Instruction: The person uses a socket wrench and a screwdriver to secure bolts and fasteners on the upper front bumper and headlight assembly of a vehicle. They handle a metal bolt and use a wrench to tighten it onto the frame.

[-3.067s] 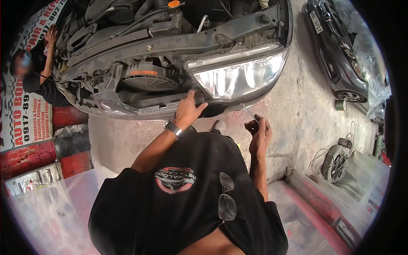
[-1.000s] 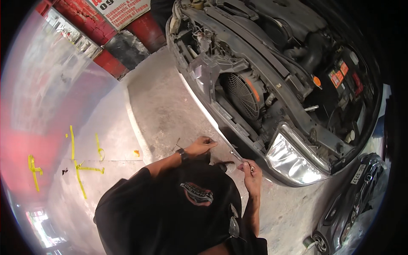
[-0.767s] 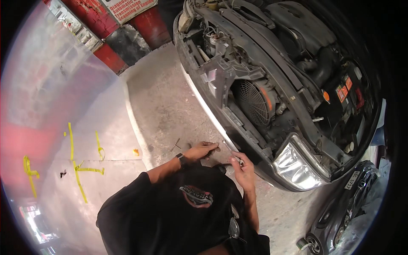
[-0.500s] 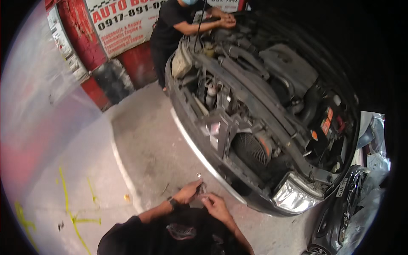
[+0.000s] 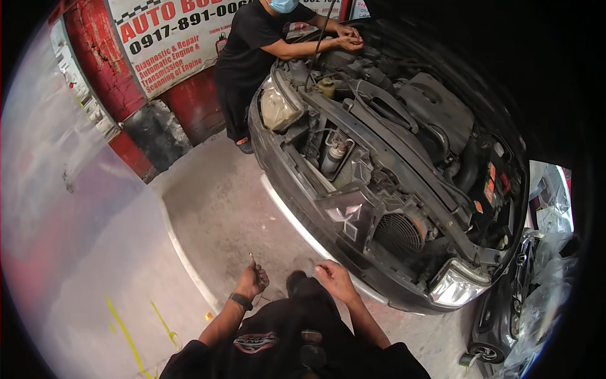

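Low in the view, my left hand [image 5: 250,282], with a dark wristwatch [image 5: 241,301] behind it, is closed round a slim tool [image 5: 252,258]. Only its narrow metallic tip sticks out past the fingers, so its kind does not show. My right hand [image 5: 338,282] is held apart from it, beside the pale front edge of the bumper [image 5: 297,221]. Its fingers are curled in; whatever they may hold is hidden. Ahead of both hands stands a dark car with its engine bay [image 5: 410,126] exposed. A grille piece with an emblem [image 5: 347,218] sits at its front, next to a round fan [image 5: 399,232].
Across the engine bay, a co-worker [image 5: 252,50] in black leans over with both hands on the car's far side. Headlights [image 5: 281,104] sit at either end of the front. A second dark car [image 5: 499,322] stands at lower right. A red wall with a sign [image 5: 170,47] rises behind.
My hands, close together before, are now apart: the left moved left with the tool, the right moved right and forward. The view has shifted, and the co-worker still leans over the engine bay.
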`<state>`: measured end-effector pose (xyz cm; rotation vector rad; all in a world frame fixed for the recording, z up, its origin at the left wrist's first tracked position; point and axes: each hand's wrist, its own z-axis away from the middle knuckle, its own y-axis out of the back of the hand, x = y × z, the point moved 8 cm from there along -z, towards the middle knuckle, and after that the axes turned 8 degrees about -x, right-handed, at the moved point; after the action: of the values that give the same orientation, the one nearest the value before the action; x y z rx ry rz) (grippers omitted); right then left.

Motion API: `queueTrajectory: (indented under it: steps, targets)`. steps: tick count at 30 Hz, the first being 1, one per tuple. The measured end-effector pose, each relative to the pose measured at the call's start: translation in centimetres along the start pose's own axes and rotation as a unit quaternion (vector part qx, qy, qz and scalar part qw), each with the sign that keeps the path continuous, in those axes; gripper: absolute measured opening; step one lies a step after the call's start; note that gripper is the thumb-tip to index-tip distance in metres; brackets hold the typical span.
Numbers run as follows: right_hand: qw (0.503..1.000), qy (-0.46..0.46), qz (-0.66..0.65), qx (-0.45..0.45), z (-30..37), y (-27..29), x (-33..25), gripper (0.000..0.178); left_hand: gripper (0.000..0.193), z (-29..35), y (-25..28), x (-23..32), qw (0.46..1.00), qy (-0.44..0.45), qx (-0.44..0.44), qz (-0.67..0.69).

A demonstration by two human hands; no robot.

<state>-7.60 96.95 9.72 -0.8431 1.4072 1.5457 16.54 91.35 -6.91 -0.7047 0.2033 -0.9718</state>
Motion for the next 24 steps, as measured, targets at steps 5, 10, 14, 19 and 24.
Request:
queueTrajectory:
  steps: [5,10,14,19,24]
  targets:
    - [0.999,0.033,0.036,0.002,-7.8,0.3,-1.2,0.024,0.037,-2.9,0.9,5.6,0.994,-0.042,-0.063,-0.082]
    - [0.999,-0.001,-0.018,-0.03,-16.7,-0.8,-1.6,0.028,0.033,-0.7,-0.1,13.3,0.953,-0.189,0.014,-0.236]
    - [0.998,0.055,0.016,-0.019,-23.1,-1.7,-3.0,0.027,0.031,0.2,-0.4,19.3,0.908,-0.252,0.071,-0.326]
    - [0.998,0.044,0.055,-0.007,-28.4,-2.6,-2.4,0.032,0.036,-1.2,-2.7,23.4,0.898,-0.229,0.147,-0.345]
    - [0.999,-0.034,0.02,0.033,-29.8,-2.1,-2.1,0.047,0.033,-7.7,-10.0,27.5,0.888,-0.21,0.074,-0.403]
